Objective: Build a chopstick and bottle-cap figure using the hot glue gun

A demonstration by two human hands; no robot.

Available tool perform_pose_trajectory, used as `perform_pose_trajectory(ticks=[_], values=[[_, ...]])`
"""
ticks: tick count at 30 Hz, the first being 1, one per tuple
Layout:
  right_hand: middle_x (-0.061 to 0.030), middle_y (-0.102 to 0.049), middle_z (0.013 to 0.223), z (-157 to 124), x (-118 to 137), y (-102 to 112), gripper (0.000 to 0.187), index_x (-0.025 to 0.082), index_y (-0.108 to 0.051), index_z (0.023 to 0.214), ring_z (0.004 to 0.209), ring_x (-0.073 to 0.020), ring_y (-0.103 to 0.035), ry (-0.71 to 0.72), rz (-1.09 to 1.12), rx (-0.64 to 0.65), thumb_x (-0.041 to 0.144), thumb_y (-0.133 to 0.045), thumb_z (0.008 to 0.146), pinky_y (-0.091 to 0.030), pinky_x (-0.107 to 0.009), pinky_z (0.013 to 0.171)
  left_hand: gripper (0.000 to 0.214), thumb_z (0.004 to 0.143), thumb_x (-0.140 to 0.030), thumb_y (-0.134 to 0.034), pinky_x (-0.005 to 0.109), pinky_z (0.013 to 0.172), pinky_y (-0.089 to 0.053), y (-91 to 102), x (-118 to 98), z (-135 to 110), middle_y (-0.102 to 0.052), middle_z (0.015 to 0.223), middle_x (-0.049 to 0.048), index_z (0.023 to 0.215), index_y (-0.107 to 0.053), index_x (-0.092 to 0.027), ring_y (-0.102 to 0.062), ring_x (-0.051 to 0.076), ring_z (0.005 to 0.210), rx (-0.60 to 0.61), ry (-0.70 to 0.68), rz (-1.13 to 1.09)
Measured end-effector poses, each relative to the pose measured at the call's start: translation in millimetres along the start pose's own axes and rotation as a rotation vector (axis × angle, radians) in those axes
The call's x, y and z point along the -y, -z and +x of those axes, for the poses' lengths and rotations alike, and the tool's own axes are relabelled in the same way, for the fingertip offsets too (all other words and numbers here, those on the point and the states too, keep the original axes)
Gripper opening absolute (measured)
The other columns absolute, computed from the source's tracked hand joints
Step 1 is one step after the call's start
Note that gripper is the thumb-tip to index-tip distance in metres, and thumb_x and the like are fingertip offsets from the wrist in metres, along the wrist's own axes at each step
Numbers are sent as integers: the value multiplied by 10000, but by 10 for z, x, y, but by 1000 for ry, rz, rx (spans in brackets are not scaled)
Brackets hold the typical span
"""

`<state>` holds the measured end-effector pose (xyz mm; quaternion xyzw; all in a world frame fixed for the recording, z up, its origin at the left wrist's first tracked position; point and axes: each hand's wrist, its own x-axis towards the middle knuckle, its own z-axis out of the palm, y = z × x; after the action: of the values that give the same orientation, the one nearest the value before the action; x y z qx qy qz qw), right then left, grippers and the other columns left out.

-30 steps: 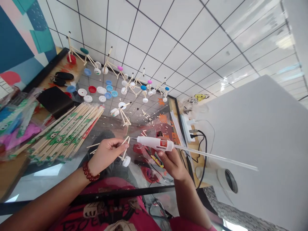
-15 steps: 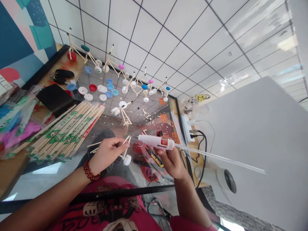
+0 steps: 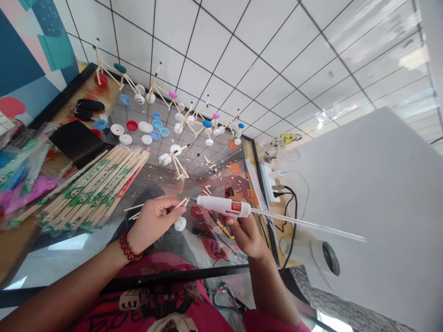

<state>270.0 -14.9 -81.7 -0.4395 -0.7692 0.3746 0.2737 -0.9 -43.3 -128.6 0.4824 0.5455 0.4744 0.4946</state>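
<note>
My left hand (image 3: 161, 220), with a red bead bracelet at the wrist, pinches a small frame of wooden sticks (image 3: 184, 202). A white bottle cap (image 3: 180, 223) shows just below its fingertips. My right hand (image 3: 244, 228) is wrapped round a white hot glue gun (image 3: 216, 205), whose metal nozzle points left and meets or nearly meets the stick ends. From the gun's back a long clear glue stick (image 3: 308, 224) sticks out to the right. Yellow-handled pliers or cutters (image 3: 223, 227) lie partly hidden beneath the gun.
Wrapped chopsticks (image 3: 93, 189) lie in a pile at left beside a black box (image 3: 76, 143). Loose bottle caps (image 3: 145, 127) and several stick-and-cap models (image 3: 192, 124) stand along the back. A power strip (image 3: 268, 180) with cords and a white cylinder (image 3: 311, 253) are at right.
The glue gun has shifted slightly left, bringing its nozzle to the stick ends. The stick frame has turned in my left hand, and its white cap now sits higher and closer to the fingers.
</note>
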Motion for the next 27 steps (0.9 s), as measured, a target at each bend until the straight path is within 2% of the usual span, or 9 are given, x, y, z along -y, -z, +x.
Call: perform_pose_trajectory(ticks=[3,6,9,12,15,18,22,24,27], values=[[-115,-712,1148,-41,13,-4,397,233,-695,1247,962,-260,-701,7,2,-46,557,-556,1064,-615,-418,888,223,938,-346,-669,310,706,-522,37,-23,-20,-777,814,65,860,-854,-248,-691,205,743,-82,-223,214],[-102,-707,1041,-87,43,25,410,233,-674,1278,916,-265,-694,-28,-17,-110,561,-560,1061,-615,-423,849,239,964,-312,-626,382,831,-546,103,-13,-24,-830,913,89,946,-863,-282,-732,252,850,-150,-424,535],[-111,-707,1013,-117,101,62,416,223,-689,1227,912,-280,-691,-24,-47,-66,573,-537,1062,-617,-446,851,225,956,-276,-626,419,881,-527,157,20,-23,-846,943,90,955,-850,-304,-734,264,876,-171,-522,771],[-128,-708,1126,-123,168,88,394,226,-691,1215,923,-270,-693,30,-78,-11,555,-532,1066,-619,-429,833,213,953,-229,-649,423,915,-477,171,55,-35,-855,964,40,987,-833,-330,-725,239,869,-237,-638,857],[-111,-699,1105,-127,204,103,364,236,-691,1175,868,-242,-677,70,-122,-29,540,-518,1075,-613,-384,782,246,948,-159,-659,440,961,-427,164,72,-54,-856,976,1,1004,-815,-342,-710,219,868,-317,-765,881],[-103,-688,1066,-140,209,107,358,232,-683,1159,825,-230,-657,84,-139,-51,534,-507,1079,-607,-373,763,263,951,-124,-655,458,1017,-401,158,74,-65,-856,986,-1,1018,-806,-329,-707,209,882,-338,-806,901],[-85,-676,1024,-143,212,104,304,243,-658,1156,783,-212,-646,96,-131,-3,499,-509,1088,-589,-339,702,262,956,-141,-645,475,1078,-389,155,81,-67,-857,985,-7,1028,-800,-340,-709,206,892,-326,-759,931],[-93,-672,1054,-137,218,105,307,247,-656,1154,808,-218,-651,107,-144,-28,502,-499,1091,-592,-340,711,250,955,-156,-644,476,1096,-385,152,80,-67,-857,981,-15,1022,-796,-343,-709,204,881,-322,-751,949],[-101,-674,1074,-135,223,104,323,241,-657,1163,837,-229,-658,112,-150,-44,510,-494,1090,-599,-352,739,234,948,-142,-659,473,1100,-381,148,63,-67,-858,970,-16,1011,-792,-325,-713,200,864,-344,-819,974]])
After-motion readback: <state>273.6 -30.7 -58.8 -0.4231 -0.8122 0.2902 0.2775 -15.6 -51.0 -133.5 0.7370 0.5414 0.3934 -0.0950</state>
